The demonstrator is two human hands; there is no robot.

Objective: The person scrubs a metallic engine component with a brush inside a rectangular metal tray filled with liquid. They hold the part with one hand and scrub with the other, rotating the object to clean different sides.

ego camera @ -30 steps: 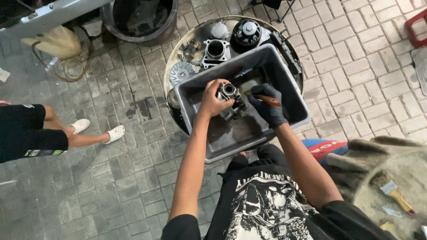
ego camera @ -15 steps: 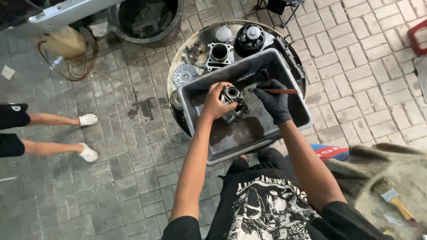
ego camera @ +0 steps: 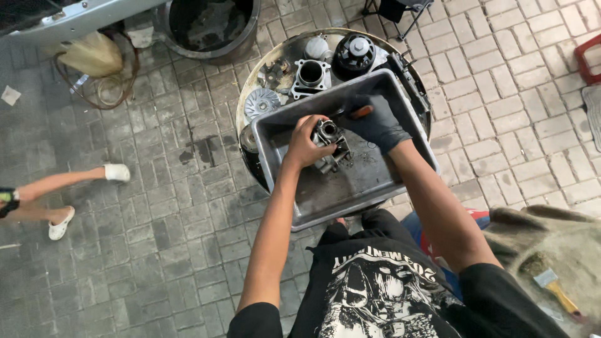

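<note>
- The engine part sits inside the grey tub, toward its 11 o'clock corner, its round opening tilted up at me.
- My left hand, bare, is wrapped around the part's 9 o'clock side and holds it off the tub floor.
- My right hand, in a black glove, is closed on a brush at the part's 2 o'clock; only the brown handle shows, the bristles are hidden.
- Risk, as I judge it: the tub floor looks wet and dirty, so the part could slip from my bare fingers and knock against the tub.
- The tub rests on a round tray; a loose cylinder and a black cover lie at its 12 o'clock.
</note>
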